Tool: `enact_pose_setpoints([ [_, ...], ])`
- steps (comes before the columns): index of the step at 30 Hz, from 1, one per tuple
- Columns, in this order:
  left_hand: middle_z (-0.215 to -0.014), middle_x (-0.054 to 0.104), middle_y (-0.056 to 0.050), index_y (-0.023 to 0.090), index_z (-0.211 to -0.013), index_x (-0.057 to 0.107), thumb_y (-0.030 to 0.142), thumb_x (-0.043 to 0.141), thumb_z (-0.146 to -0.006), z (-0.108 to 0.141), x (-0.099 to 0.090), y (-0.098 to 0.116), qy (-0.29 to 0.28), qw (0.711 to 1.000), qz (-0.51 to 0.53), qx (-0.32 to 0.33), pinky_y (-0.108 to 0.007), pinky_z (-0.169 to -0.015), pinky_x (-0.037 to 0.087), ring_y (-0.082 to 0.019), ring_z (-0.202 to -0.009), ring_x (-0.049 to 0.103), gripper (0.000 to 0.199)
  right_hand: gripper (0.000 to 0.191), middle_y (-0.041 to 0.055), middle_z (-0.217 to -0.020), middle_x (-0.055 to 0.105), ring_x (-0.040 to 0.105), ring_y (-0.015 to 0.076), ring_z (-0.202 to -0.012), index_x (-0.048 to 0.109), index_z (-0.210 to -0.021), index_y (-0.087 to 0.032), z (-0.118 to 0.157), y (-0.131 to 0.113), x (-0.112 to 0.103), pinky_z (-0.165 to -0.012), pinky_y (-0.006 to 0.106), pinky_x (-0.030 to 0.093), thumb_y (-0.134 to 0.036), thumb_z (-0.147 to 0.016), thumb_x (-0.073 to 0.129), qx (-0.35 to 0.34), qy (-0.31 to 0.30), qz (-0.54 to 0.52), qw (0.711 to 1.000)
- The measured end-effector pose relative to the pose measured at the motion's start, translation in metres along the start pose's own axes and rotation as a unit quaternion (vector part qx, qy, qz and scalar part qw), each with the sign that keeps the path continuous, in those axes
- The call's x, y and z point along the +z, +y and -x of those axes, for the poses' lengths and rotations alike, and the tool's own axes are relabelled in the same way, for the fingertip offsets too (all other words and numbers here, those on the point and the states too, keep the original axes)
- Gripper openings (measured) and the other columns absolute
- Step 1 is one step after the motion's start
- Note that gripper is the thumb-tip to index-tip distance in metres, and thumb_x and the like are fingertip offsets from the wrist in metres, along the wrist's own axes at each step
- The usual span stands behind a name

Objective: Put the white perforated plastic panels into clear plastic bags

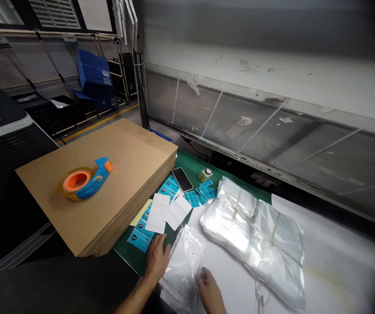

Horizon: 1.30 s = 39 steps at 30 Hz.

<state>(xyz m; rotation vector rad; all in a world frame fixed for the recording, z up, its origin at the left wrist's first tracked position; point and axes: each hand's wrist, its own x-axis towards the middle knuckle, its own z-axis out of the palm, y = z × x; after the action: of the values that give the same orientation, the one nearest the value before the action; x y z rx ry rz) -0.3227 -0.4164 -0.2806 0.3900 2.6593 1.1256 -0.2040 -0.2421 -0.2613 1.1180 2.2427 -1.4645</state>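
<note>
a clear plastic bag [181, 272] with a perforated strip lies on a white sheet [338, 261], its long axis tilted from upper right to lower left, directly under both hands. the left hand [157, 257] is at its upper left edge, fingers spread; the right hand [208, 290] is at its lower right edge, fingers curled on the film. i cannot tell whether either grips it. just beyond lies a strapped bundle of bags [252, 235]. past that, on a green mat [187, 163], are blue labels [140, 237], white cards [157, 213] and a phone [182, 179]. a cardboard stack [128, 174] carries a tape dispenser [85, 181]; a blue box [92, 69] sits on a rack behind.
</note>
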Motion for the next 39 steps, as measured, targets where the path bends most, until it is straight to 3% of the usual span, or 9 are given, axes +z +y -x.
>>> enact_pose_setpoints([
  [3,-0.137,0.044,-0.015,0.013,-0.132,0.043,0.029,0.043,-0.088,-0.035,-0.011,-0.016,0.032,0.998,-0.024,0.041,-0.047,-0.110,0.024,-0.029,-0.132,0.033,0.047,0.068,0.0224,-0.125,0.053,0.055,0.0323,-0.111,0.046,-0.125,-0.006,-0.007,-0.020,-0.014,-0.094,0.043,0.041,-0.055,-0.078,0.044,-0.004,0.024,0.030,0.999],
  [6,-0.146,0.034,-0.014,0.014,-0.136,0.038,0.028,0.062,-0.076,-0.058,-0.013,-0.033,0.028,0.995,-0.034,0.088,-0.052,-0.114,0.010,-0.032,-0.138,0.018,0.066,0.063,0.0156,-0.122,0.057,0.056,0.0294,-0.110,0.048,-0.126,-0.013,-0.015,-0.042,-0.017,-0.092,0.040,0.042,-0.055,-0.079,0.044,-0.021,0.012,0.038,0.999],
  [13,-0.134,0.050,-0.012,0.016,-0.118,0.057,0.023,0.043,-0.089,-0.066,-0.012,-0.055,0.042,0.994,-0.004,0.105,-0.046,-0.115,0.017,-0.026,-0.133,0.033,0.033,0.053,0.0144,-0.123,0.057,0.055,0.0282,-0.110,0.052,-0.121,-0.016,-0.001,-0.051,-0.009,-0.094,0.039,0.041,-0.052,-0.083,0.044,0.007,-0.012,-0.011,1.000],
  [17,-0.136,0.046,-0.012,0.016,-0.126,0.049,0.031,0.048,-0.088,-0.063,-0.021,-0.054,0.075,0.995,0.042,0.058,-0.043,-0.112,0.025,-0.025,-0.133,0.032,0.041,0.048,0.0120,-0.120,0.060,0.056,0.0282,-0.109,0.057,-0.115,-0.018,0.004,-0.050,-0.001,-0.096,0.040,0.040,-0.052,-0.081,0.050,0.018,-0.033,-0.072,0.997],
  [23,-0.124,0.054,-0.013,0.017,-0.116,0.055,0.027,0.045,-0.090,-0.071,-0.035,-0.056,0.114,0.975,0.146,-0.125,-0.044,-0.102,0.038,-0.025,-0.117,0.049,0.029,0.046,0.0098,-0.121,0.060,0.058,0.0238,-0.106,0.057,-0.117,-0.019,-0.019,-0.069,0.038,-0.089,0.034,0.047,-0.045,-0.079,0.058,0.023,-0.096,-0.199,0.975],
  [27,-0.116,0.058,-0.011,0.014,-0.117,0.052,0.031,0.051,-0.091,-0.087,-0.040,-0.054,0.076,0.938,0.232,-0.245,-0.039,-0.079,0.053,-0.021,-0.098,0.060,0.031,0.049,0.0114,-0.128,0.053,0.061,0.0220,-0.101,0.050,-0.124,-0.017,-0.051,-0.085,0.073,-0.078,0.034,0.053,-0.033,-0.080,0.062,0.066,-0.124,-0.264,0.954],
  [30,-0.106,0.060,-0.008,0.014,-0.118,0.050,0.030,0.056,-0.089,-0.095,-0.041,-0.047,0.016,0.921,0.263,-0.287,-0.033,-0.067,0.055,-0.016,-0.081,0.062,0.034,0.040,0.0091,-0.118,0.057,0.061,0.0191,-0.093,0.049,-0.123,-0.017,-0.071,-0.095,0.093,-0.074,0.036,0.054,-0.031,-0.087,0.057,0.095,-0.125,-0.274,0.949],
  [35,-0.084,0.064,-0.002,0.012,-0.100,0.059,0.027,0.061,-0.086,-0.103,-0.043,-0.033,-0.061,0.916,0.282,-0.278,-0.032,-0.067,0.053,-0.013,-0.069,0.061,0.021,0.028,0.0047,-0.101,0.060,0.061,0.0141,-0.080,0.054,-0.112,-0.015,-0.086,-0.104,0.105,-0.067,0.031,0.054,-0.031,-0.089,0.055,0.115,-0.133,-0.275,0.945],
  [39,-0.087,0.069,-0.006,0.010,-0.100,0.062,0.026,0.059,-0.084,-0.098,-0.058,-0.016,-0.109,0.905,0.346,-0.222,-0.034,-0.075,0.053,-0.017,-0.077,0.066,0.023,0.028,0.0022,-0.092,0.060,0.058,0.0111,-0.069,0.054,-0.109,-0.015,-0.077,-0.111,0.098,-0.060,0.026,0.052,-0.033,-0.088,0.057,0.116,-0.122,-0.308,0.936],
])
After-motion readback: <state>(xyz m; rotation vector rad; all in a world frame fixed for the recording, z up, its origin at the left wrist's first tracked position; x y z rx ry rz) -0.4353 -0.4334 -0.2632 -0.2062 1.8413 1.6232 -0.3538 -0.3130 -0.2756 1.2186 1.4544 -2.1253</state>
